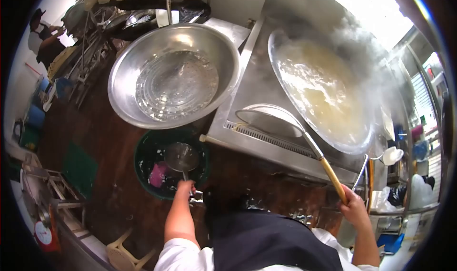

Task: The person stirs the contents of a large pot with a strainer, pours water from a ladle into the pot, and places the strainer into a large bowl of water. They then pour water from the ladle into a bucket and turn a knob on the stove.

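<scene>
My left hand [186, 188] grips the handle of a metal ladle [182, 157], whose round bowl is over a dark green tub [143, 173]. Inside the tub lies something pink [157, 174]. My right hand [353, 205] is closed round the wooden handle of a large strainer [271, 120], its round head resting at the stove's front edge. Just beyond the strainer, a wide wok [323, 90] of cloudy, steaming liquid stands on the stove. A large steel basin [124, 88] with a little clear liquid is left of the stove, above the tub.
The steel stove [257, 145] has a slotted front edge. A cream stool [124, 252] and a red scale [44, 235] are at the lower left. Another person [49, 40] stands at the far upper left. A white dipper [392, 155] hangs at the right, near shelves.
</scene>
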`<state>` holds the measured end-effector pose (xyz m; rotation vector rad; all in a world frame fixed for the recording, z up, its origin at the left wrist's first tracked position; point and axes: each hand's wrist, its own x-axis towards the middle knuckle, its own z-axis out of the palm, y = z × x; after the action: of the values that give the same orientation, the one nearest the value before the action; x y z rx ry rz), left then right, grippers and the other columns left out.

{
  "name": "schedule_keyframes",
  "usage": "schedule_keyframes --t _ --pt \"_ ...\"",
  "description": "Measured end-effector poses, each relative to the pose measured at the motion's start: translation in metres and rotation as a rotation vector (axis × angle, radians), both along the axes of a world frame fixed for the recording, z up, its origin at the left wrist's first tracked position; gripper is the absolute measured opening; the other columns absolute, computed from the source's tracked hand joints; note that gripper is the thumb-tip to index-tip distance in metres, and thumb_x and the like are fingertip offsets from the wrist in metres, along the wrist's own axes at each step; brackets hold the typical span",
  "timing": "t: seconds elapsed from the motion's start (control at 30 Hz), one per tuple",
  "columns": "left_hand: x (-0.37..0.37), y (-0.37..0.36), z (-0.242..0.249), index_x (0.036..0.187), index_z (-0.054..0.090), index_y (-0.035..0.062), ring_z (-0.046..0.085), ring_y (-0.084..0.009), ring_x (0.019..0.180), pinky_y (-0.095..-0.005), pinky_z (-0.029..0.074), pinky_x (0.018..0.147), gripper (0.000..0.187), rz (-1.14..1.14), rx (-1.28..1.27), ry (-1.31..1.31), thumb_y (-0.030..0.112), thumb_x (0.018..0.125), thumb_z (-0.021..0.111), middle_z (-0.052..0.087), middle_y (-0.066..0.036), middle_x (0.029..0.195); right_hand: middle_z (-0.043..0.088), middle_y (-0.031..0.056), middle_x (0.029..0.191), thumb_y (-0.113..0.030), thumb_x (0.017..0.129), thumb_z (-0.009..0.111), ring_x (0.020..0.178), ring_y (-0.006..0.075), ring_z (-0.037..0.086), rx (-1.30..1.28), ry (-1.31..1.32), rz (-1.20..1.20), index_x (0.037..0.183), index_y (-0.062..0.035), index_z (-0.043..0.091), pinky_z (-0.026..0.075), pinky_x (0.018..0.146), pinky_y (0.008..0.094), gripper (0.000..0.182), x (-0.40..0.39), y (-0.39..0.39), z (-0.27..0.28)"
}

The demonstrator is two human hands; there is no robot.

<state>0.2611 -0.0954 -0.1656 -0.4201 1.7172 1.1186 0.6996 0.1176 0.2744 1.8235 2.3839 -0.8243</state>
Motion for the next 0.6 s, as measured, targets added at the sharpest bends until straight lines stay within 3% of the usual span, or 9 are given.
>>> schedule_keyframes --t 0.1,0.23,0.33,0.43,0.57,0.6 --pt "0.007 -0.011 0.024 0.081 0.053 0.0034 0.052 -0.0190 0.044 -0.0351 0.046 0.039 0.013 0.049 0.203 -0.089 0.006 0.079 0.066 0.052 -0.007 0.059 0.067 0.0111 0.101 -0.001 0.078 0.064 0.095 0.0165 0.063 0.006 0.140 -0.003 0.131 -0.0095 0.056 0.048 0.087 0.0303 0.054 0.010 0.008 -0.017" --pt "0.031 -0.040 0.092 0.091 0.053 0.0109 0.051 -0.0143 0.047 -0.0321 0.046 0.040 0.018 0.103 0.263 -0.027 0.010 0.079 0.067 0.051 -0.001 0.062 0.067 0.0096 0.101 -0.003 0.078 0.064 0.092 0.0148 0.062 -0.050 0.288 -0.012 0.129 -0.0088 0.057 0.049 0.084 0.0289 0.053 0.026 0.024 -0.045" --pt "0.047 -0.055 0.143 0.095 0.053 0.0115 0.051 -0.0134 0.048 -0.0310 0.045 0.041 0.021 0.027 0.265 -0.018 0.010 0.080 0.067 0.050 -0.001 0.065 0.065 0.0055 0.098 -0.001 0.077 0.067 0.086 0.0113 0.058 -0.220 0.232 -0.148 0.129 -0.0067 0.057 0.047 0.080 0.0251 0.053 0.016 0.038 -0.036" --pt "0.065 -0.064 0.193 0.099 0.053 0.0111 0.050 -0.0129 0.049 -0.0307 0.044 0.042 0.023 -0.034 0.318 -0.029 0.007 0.081 0.067 0.049 -0.001 0.066 0.064 0.0040 0.099 0.001 0.078 0.067 0.088 0.0113 0.057 -0.227 0.406 -0.078 0.130 -0.0056 0.055 0.046 0.082 0.0247 0.054 0.030 0.054 -0.068" --pt "0.085 -0.070 0.258 0.101 0.052 0.0091 0.049 -0.0127 0.047 -0.0298 0.043 0.042 0.024 -0.019 0.378 0.021 0.008 0.082 0.067 0.048 -0.001 0.066 0.064 0.0045 0.104 0.002 0.078 0.067 0.093 0.0107 0.056 -0.266 0.450 -0.051 0.131 -0.0044 0.054 0.046 0.085 0.0247 0.055 0.031 0.066 -0.078" --pt "0.084 -0.075 0.269 0.103 0.051 0.0080 0.048 -0.0125 0.045 -0.0298 0.043 0.042 0.026 -0.053 0.423 0.032 0.008 0.082 0.067 0.048 -0.002 0.066 0.066 0.0088 0.107 0.000 0.077 0.066 0.096 0.0171 0.062 -0.186 0.482 0.012 0.130 -0.0066 0.055 0.047 0.087 0.0287 0.055 0.033 0.069 -0.085"
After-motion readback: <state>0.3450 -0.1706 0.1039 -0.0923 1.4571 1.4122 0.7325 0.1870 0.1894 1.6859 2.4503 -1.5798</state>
